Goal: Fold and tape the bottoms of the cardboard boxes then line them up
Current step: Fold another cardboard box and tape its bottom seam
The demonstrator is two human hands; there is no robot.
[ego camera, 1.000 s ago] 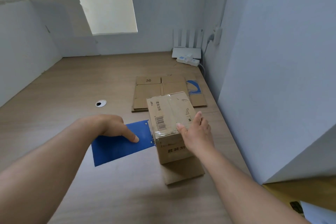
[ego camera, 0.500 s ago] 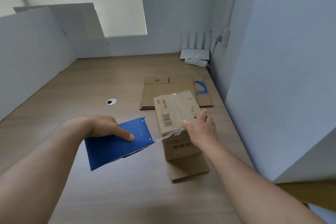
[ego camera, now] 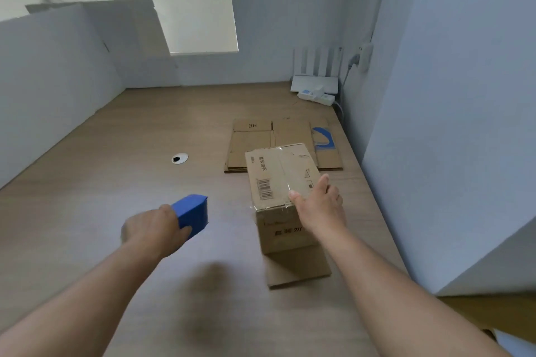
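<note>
Our left hand [ego camera: 153, 230] grips the blue tape dispenser [ego camera: 193, 211]; our right hand [ego camera: 320, 206] lies flat, fingers straight, on the taped box [ego camera: 269, 177] at the dispenser's 3 o'clock; flattened boxes [ego camera: 251, 142] lie at that box's 12 o'clock.

A brown cardboard box [ego camera: 278, 180] stands centre right on the desk [ego camera: 116, 182], closed flaps on top under a glossy strip of clear tape [ego camera: 285, 174]; one flap [ego camera: 298, 269] splays toward the lower frame; flattened boxes [ego camera: 249, 148] lie just behind; a blue tape dispenser [ego camera: 193, 211], blurred, sits centre left.
</note>
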